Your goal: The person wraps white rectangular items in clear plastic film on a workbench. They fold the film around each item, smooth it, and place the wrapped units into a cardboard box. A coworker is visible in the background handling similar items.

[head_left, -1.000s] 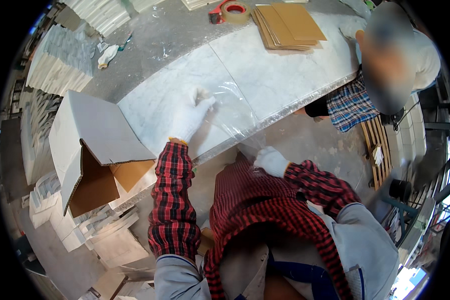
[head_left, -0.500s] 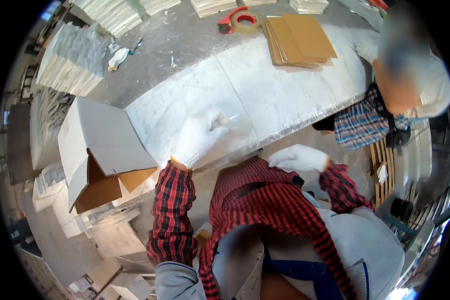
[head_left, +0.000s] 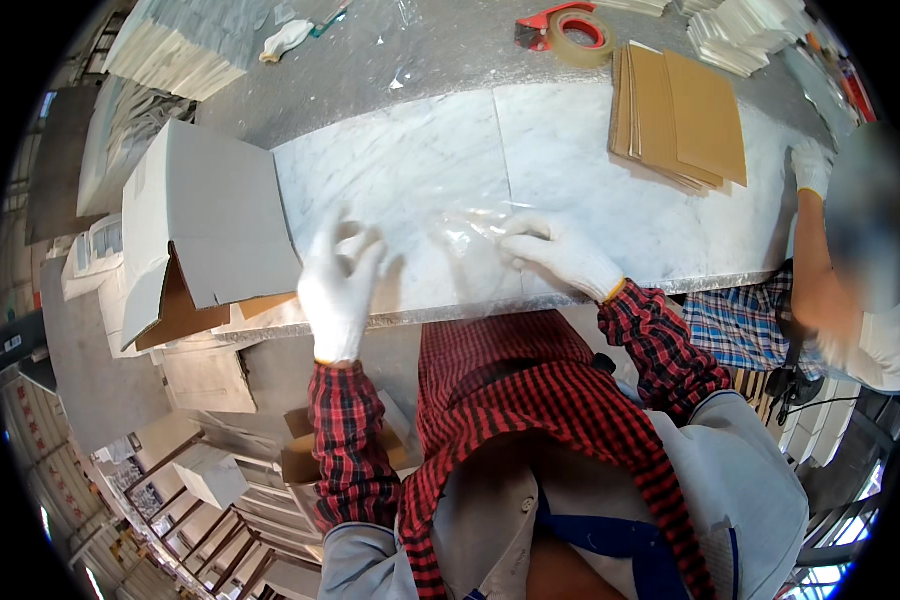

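A thin clear plastic bag or film [head_left: 467, 232] hangs over the marble-look tabletop [head_left: 420, 130], its outline hard to make out. My right hand [head_left: 562, 252], in a white knit glove, pinches it at its right side between thumb and fingertips. To the left, my left hand [head_left: 338, 290], gloved alike, is raised above the table edge with thumb and fingers apart and nothing visible in them. Close beside that hand stands a white cardboard box [head_left: 220, 210], its brown-lined flaps open toward me.
At the back right lies a stack of brown cardboard sheets [head_left: 675, 115], with a red tape dispenser [head_left: 578, 38] behind it. Tall piles of white sheets [head_left: 180, 45] stand back left. A co-worker's gloved hand [head_left: 811, 166] rests at the table's right end.
My right hand has come up over the table and taken hold of the clear plastic. The left hand has let go of it and moved left. My view has shifted.
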A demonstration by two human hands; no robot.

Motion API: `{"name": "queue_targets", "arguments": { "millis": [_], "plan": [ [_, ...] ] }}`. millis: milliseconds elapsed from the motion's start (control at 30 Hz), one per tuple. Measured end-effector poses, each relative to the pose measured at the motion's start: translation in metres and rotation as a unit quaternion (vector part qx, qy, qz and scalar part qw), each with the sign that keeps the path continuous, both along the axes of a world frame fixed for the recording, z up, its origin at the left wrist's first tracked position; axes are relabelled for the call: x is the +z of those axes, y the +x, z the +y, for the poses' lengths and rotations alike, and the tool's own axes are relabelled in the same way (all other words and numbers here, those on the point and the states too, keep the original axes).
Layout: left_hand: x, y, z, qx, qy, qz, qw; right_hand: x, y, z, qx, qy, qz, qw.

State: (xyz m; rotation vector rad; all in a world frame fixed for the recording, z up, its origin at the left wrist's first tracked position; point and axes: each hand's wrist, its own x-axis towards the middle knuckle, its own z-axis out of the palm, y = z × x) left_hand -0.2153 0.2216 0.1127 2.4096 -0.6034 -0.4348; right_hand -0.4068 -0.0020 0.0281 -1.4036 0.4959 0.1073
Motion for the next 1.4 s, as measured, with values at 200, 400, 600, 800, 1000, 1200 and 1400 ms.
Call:
{"name": "queue_targets", "arguments": {
  "millis": [200, 400, 600, 800, 1000, 1200, 1400],
  "plan": [
    [-0.075, -0.010, 0.034, -0.046, -0.343, 0.358, 0.867, 0.028, 0.011, 0.007, -0.013, 0.037, -0.040, 0.998],
    [-0.075, -0.017, -0.014, -0.181, -0.245, 0.577, 0.758, 0.036, 0.011, 0.016, -0.067, 0.166, -0.096, 0.979],
    [-0.064, -0.044, 0.027, -0.317, -0.035, 0.114, 0.941, -0.010, -0.020, 0.039, -0.014, -0.071, -0.022, 0.997],
    [-0.096, -0.071, 0.075, -0.364, -0.125, -0.097, 0.918, -0.008, -0.038, 0.072, 0.033, -0.207, -0.007, 0.978],
    [-0.086, -0.052, 0.072, -0.333, -0.172, -0.059, 0.925, 0.017, -0.045, 0.071, 0.003, -0.201, 0.037, 0.979],
    [-0.037, -0.019, 0.025, -0.099, -0.152, 0.393, 0.902, 0.025, -0.010, 0.047, -0.066, -0.151, 0.010, 0.986],
    [-0.070, 0.040, -0.048, 0.060, -0.295, 0.278, 0.912, -0.012, 0.058, -0.001, -0.210, -0.149, 0.015, 0.966]
  ]
}}
